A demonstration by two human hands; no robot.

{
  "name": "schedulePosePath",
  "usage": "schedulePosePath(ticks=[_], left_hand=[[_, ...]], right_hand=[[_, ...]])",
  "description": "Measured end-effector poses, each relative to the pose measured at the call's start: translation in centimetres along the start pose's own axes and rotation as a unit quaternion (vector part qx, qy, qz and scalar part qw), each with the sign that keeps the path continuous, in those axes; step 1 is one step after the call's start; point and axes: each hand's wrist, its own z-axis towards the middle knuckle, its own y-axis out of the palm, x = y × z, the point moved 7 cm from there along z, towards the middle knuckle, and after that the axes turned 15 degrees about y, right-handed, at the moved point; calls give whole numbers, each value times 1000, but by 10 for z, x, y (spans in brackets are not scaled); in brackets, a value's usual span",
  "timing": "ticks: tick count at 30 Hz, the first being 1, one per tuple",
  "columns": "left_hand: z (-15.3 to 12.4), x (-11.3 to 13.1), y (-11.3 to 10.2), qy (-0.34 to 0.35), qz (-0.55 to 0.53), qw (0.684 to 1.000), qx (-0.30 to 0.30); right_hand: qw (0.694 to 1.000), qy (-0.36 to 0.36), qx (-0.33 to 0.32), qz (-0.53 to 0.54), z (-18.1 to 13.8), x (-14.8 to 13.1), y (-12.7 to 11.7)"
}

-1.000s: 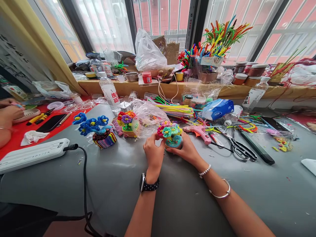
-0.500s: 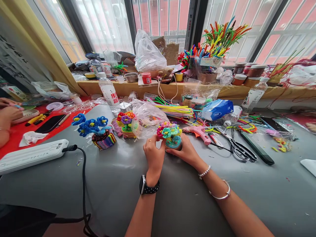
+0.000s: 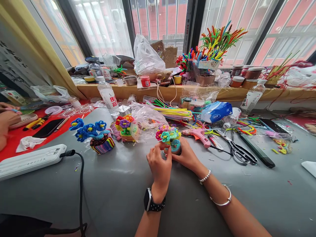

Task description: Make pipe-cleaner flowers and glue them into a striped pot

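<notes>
A small pot of pipe-cleaner flowers [image 3: 175, 145], with pink, turquoise and yellow blooms over a light blue top, sits on the grey table between my hands. My right hand [image 3: 188, 154] wraps round its right side. Bent fingers of my left hand [image 3: 159, 162] close on its left side, just under the blooms; the fingertips are partly hidden. To the left stands a striped pot with blue pipe-cleaner flowers [image 3: 92, 129]. Another pot, with red, purple and orange flowers [image 3: 125, 126], is behind, beside a clear plastic bag [image 3: 148, 120].
A pink glue gun [image 3: 198, 134], scissors [image 3: 238, 149] and a dark green bar [image 3: 258, 151] lie to the right. At left is a white power strip [image 3: 33, 161] with a black cable. Bundled pipe cleaners [image 3: 172, 112] lie behind. Another person's hands [image 3: 8, 120] are far left.
My left hand has moved down and slightly right, from the blooms to the pot's side. My right hand stays round the pot. The camera view has shifted slightly.
</notes>
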Motion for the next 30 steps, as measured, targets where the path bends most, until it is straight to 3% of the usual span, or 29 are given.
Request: schedulePosePath(ticks=[10,15,30], left_hand=[[-2,-5,4,-25,-7,1000,8],[-2,-6,3,-28,-5,1000,5],[-4,-6,-2,-31,-4,999,-7]], right_hand=[[999,-16,-12,50,2,-4,-1],[1000,-1,12,21,2,-1,-2],[1000,-14,-5,14,-6,-4,-2]])
